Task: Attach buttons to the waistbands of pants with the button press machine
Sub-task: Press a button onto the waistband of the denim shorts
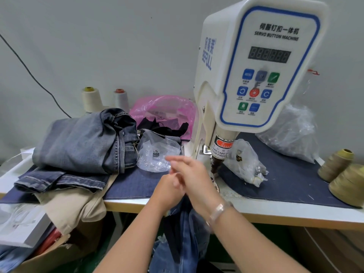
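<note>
The white button press machine (256, 66) stands on the table, with its dark press head (216, 164) pointing down just right of my hands. Both hands meet at the table's front edge, blurred by motion. My right hand (190, 171) lies on top with its fingers stretched out to the left. My left hand (169, 187) sits beneath it with curled fingers; what they hold is hidden. Blue denim pants (184, 229) hang below the hands, over the table edge. Clear bags of small metal parts lie left (157, 154) and right (246, 166) of the press head.
A pile of folded grey-blue jeans (84, 140) fills the left of the table, over beige cloth (74, 205). Thread cones stand at the back left (90, 99) and far right (336, 164). A pink bag (163, 107) lies behind. A cardboard box (51, 253) sits at lower left.
</note>
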Motion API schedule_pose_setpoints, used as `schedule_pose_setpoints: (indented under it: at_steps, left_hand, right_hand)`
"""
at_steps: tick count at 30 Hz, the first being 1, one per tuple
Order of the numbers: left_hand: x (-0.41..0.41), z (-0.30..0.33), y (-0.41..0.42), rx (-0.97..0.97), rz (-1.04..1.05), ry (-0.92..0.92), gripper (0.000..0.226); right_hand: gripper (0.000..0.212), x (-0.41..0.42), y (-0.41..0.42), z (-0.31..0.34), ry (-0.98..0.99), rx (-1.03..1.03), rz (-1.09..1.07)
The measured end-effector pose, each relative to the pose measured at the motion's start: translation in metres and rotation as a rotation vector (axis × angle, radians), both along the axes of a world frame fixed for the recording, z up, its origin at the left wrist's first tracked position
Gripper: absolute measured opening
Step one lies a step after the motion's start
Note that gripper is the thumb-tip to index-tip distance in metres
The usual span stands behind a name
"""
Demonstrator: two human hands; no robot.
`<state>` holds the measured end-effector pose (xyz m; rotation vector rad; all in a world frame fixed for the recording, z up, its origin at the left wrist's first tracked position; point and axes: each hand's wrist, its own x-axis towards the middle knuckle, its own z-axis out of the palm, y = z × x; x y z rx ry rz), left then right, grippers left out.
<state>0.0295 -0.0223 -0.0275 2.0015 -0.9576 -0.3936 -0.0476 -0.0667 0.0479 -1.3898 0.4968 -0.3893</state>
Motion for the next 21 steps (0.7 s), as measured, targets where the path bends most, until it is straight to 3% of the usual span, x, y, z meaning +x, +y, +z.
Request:
schedule_pose_setpoints:
  at_steps: [3,7,9,14,18,21]
  left_hand:
    - [0.002,-0.003,-0.001,-0.026,0.044,0.087,0.024]
    - [0.000,-0.002,-0.001,-0.044,0.027,0.093,0.032]
    - [0.000,-0.003,0.000,-0.058,0.011,0.088,0.024]
    - [0.004,-0.005,0.002,-0.033,-0.007,0.000,0.014]
    - [0.007,-0.010,0.000,0.041,-0.039,-0.035,0.025]
    - [0.007,-0.012,-0.002,0.074,-0.056,-0.044,0.020]
  right_hand:
    - [0.022,0.052,-0.015,0.007,0.114,-0.526,0.012]
    - [0.024,0.112,-0.037,-0.012,0.497,-1.025,0.157]
    - [0.018,0.132,-0.042,-0.023,0.643,-1.096,0.211]
    - [0.022,0.151,-0.033,-0.032,0.591,-1.148,0.342]
    - [0.026,0.151,-0.031,-0.038,0.636,-1.382,0.250]
    - [0.033,0.150,-0.033,-0.037,0.597,-1.525,0.081]
